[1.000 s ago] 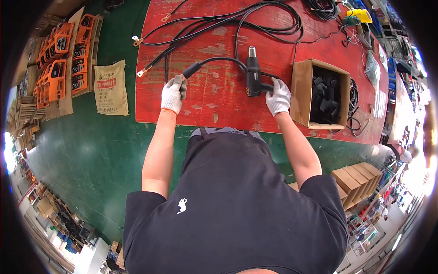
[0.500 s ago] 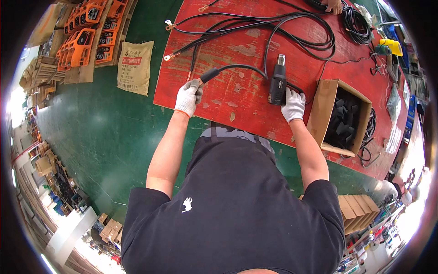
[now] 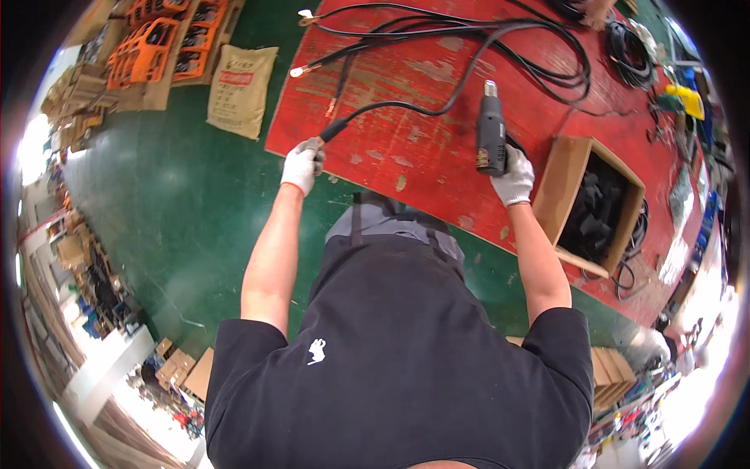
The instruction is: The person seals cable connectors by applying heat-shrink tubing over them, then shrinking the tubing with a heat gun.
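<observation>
My left hand (image 3: pixel 302 166), in a white glove, is closed round the end of a thick black cable (image 3: pixel 402 105) at the table's near left edge. A black sleeve (image 3: pixel 333 130) covers the cable just beyond my fingers, and a coppery bit shows between sleeve and glove. In my gloved right hand (image 3: pixel 514 178) is a black heat gun (image 3: pixel 491 133), gripped by its handle, which my fingers mostly hide. Its metal nozzle (image 3: pixel 490 87) points away from me, toward the far side. A wide gap separates the heat gun from the sleeved cable end.
The worn red table (image 3: pixel 437 168) carries more black cables (image 3: pixel 539 39) with metal lugs. An open cardboard box (image 3: pixel 561 187) of black pieces stands right of my right hand. Another person's hand (image 3: pixel 598 14) is at the far edge. A printed sack (image 3: pixel 241 90) lies on the green floor.
My left hand has drawn the cable end left and slightly toward me. My right hand and the heat gun have shifted a little right. The view has also moved somewhat.
</observation>
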Available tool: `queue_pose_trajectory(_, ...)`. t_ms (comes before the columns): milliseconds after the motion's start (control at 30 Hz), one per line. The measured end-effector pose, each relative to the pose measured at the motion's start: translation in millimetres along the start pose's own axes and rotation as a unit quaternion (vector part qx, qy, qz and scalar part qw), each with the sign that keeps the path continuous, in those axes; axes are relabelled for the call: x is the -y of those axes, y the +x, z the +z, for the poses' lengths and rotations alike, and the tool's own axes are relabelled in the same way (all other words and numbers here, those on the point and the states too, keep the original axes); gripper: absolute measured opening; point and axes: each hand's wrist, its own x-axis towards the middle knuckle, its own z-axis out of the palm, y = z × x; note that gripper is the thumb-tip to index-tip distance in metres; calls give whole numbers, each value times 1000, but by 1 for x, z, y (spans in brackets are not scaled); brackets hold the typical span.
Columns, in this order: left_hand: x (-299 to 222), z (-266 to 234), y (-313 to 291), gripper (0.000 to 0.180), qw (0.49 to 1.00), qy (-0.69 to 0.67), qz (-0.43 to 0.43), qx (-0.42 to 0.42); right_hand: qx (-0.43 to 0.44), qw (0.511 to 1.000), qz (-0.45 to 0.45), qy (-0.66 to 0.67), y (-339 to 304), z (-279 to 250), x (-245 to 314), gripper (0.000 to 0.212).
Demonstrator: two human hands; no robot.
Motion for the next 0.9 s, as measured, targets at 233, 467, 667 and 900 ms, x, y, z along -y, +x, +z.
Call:
queue_pose_trajectory(233,4,-9,21,29,999,-2,3,36,-71,903,138,400,-18,-63,91,27)
queue_pose_trajectory(467,-9,-8,44,27,997,-2,-9,81,-45,713,275,643,-7,-94,141,24)
queue_pose_trajectory(667,-10,1,45,27,996,-10,-2,85,-115,672,310,663,8,-115,130,29)
queue_pose_trajectory(900,13,7,32,28,997,-40,11,61,-151,560,292,760,7,-125,92,32)
